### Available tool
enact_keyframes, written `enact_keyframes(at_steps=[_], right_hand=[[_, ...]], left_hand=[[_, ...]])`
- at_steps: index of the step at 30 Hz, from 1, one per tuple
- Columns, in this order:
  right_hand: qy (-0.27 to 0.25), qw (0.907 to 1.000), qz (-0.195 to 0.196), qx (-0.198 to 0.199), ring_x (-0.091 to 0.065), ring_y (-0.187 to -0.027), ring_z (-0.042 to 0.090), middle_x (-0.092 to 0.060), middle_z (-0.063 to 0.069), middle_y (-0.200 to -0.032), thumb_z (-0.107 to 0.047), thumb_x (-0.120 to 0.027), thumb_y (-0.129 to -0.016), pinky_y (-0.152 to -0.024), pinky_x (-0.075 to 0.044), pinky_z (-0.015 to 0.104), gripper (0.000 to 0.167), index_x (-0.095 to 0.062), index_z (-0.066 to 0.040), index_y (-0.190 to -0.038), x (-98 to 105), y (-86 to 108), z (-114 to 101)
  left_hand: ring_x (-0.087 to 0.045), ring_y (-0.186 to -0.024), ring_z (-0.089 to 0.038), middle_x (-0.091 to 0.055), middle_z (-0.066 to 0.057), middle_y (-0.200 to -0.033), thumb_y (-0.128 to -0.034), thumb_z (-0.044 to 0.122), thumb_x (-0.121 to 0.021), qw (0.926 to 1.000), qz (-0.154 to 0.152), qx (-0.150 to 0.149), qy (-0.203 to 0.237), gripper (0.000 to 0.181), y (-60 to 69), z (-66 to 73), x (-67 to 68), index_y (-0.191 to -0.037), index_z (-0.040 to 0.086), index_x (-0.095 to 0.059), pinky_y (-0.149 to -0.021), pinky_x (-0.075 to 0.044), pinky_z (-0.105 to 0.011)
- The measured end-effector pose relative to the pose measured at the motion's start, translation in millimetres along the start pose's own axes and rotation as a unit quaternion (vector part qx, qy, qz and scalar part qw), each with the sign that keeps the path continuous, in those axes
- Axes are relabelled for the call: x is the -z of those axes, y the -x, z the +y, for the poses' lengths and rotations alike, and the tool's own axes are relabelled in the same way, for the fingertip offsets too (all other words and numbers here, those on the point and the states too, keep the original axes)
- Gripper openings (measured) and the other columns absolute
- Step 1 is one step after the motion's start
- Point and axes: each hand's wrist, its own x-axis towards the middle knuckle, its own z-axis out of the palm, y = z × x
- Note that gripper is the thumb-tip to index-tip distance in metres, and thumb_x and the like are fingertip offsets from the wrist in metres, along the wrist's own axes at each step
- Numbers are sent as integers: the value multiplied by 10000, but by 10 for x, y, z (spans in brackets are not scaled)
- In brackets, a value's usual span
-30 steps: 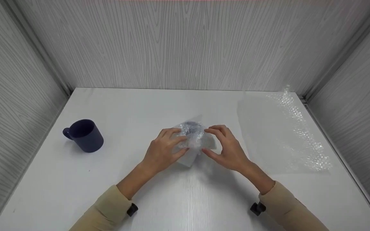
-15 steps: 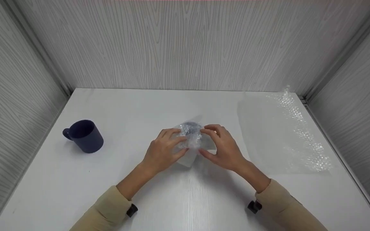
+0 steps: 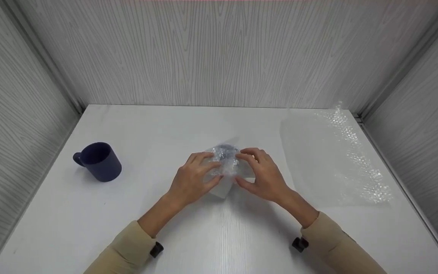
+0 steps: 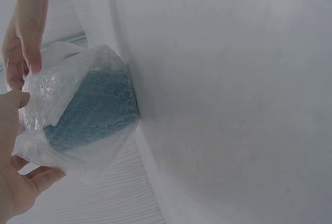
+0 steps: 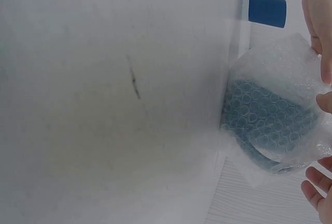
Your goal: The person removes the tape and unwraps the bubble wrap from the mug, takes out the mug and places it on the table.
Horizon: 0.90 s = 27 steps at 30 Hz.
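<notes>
Wrapped mug (image 5: 270, 115) sits on the table (image 3: 165, 129) mid-front, directly between both hands, base down, handle showing through the bubble film. Left hand (image 3: 191, 176) grips it from the left: fingers part-curled and spread, thumb on the near side, holding the film. Right hand (image 3: 266, 177) mirrors from the right, thumb and fingers bent in a wide C, holding film near the top. Second mug (image 3: 101, 162), dark blue, unwrapped, well left. Flat bubble sheet (image 3: 325, 163) right of right hand.

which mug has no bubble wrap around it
The dark blue mug standing alone on the left; the other mug is covered in bubble wrap.
</notes>
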Motion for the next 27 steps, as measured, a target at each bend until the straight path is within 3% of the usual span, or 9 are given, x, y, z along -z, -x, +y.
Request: enact_keyframes(at_steps=[7, 15, 27], right_hand=[[33, 9999, 67, 106, -642, -1160, 295, -628, 94, -1328, -293, -889, -847, -896, -581, 436, 590, -627, -131, -1350, -8, 0, 4], [24, 10000, -6, 7, -643, -1190, 298, -627, 95, -1337, -319, -880, -861, -942, -588, 454, 585, -629, -132, -1355, -1, 9, 13], [-22, 9999, 82, 84, -642, -1175, 284, -635, 84, -1327, -317, -870, -869, -913, -584, 437, 560, -634, -140, -1345, -6, 10, 28]], left_hand=[[-662, -1251, -327, -699, -106, -1324, -905, 282, -839, 9999, -87, 50, 29, 310, -5, 5, 21, -1179, 146, -790, -884, -661, -400], [-664, -1253, -330, -706, -112, -1323, -924, 278, -812, 9999, -100, 68, 66, 292, -22, 5, 35, -1180, 141, -785, -906, -655, -425], [-697, -1209, -318, -727, -103, -1297, -932, 254, -793, 9999, -130, 12, 89, 261, -69, -26, 105, -1169, 145, -772, -918, -652, -430]])
